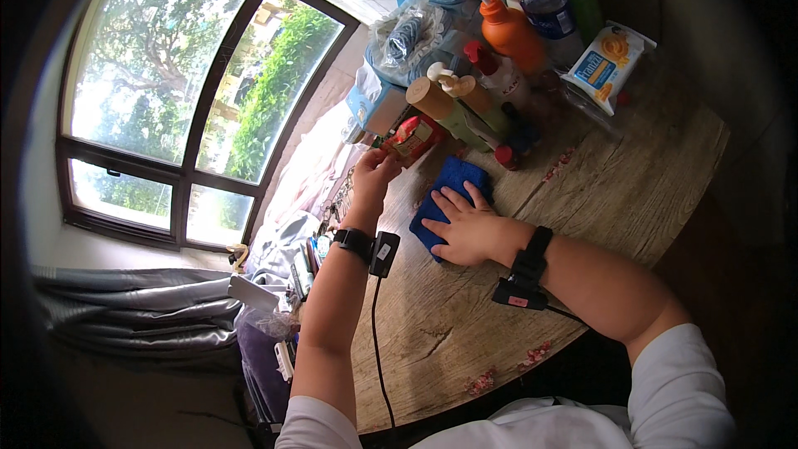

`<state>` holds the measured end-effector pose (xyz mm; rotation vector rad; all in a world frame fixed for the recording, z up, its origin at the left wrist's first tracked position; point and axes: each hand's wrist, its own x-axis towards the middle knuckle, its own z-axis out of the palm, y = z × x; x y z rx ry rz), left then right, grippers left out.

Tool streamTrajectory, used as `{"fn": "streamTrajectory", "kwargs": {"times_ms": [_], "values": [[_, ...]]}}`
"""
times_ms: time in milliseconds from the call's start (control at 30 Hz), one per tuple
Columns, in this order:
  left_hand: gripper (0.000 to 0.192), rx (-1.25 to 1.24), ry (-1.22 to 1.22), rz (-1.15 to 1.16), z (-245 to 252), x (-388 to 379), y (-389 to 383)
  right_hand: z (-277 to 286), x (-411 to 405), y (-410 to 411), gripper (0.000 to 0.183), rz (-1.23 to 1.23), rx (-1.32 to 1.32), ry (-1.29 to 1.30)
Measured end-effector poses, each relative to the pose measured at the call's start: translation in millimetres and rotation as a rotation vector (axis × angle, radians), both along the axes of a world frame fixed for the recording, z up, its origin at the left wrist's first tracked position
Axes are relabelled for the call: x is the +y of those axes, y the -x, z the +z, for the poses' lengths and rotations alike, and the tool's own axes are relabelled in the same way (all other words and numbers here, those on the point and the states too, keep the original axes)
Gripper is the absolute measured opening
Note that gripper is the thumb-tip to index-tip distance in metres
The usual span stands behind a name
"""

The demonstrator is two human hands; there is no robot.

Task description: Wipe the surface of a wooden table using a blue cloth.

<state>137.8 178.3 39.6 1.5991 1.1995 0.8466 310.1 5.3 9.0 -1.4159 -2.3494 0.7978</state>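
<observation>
Under the spread fingers of my right hand [464,224] lies a folded blue cloth [458,178], pressed flat on the wood-patterned tabletop [430,312]. My left hand [374,174] pinches the near end of a red packet [414,137], close to the far left edge of the table. The packet bears writing. Just beyond the cloth stand two green bottles with tan caps [427,96] and a small container with a red cap [506,156]. A black strap with a small box and cable circles each wrist.
An orange pump bottle [508,31], a red-topped spray bottle [495,68], a blue-capped bottle [545,6] and a Franzzi snack pack [608,68] crowd the far end. A tissue box [377,103] stands by the window [168,75]. Grey curtain [143,305] hangs at left.
</observation>
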Motion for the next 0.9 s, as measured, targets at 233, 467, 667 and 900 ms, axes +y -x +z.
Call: {"fn": "streamTrajectory", "kwargs": {"times_ms": [233,467,667,900], "values": [[0.018,-0.040,0.048,-0.040,4.0,-1.2,-13.6,3.5,0.0,0.9,0.059,-0.006,-0.033,0.005],[0.024,-0.055,0.183,-0.019,9.2,-0.1,-20.9,4.3,-0.2,0.8,0.060,-0.003,-0.031,0.017],[0.027,-0.068,0.226,-0.034,8.1,3.1,-27.2,2.7,-0.9,1.1,0.060,-0.003,-0.043,0.002],[0.030,-0.190,0.209,-0.077,3.4,12.0,-28.0,4.5,-1.4,-0.5,0.060,0.003,-0.040,0.006]]}}
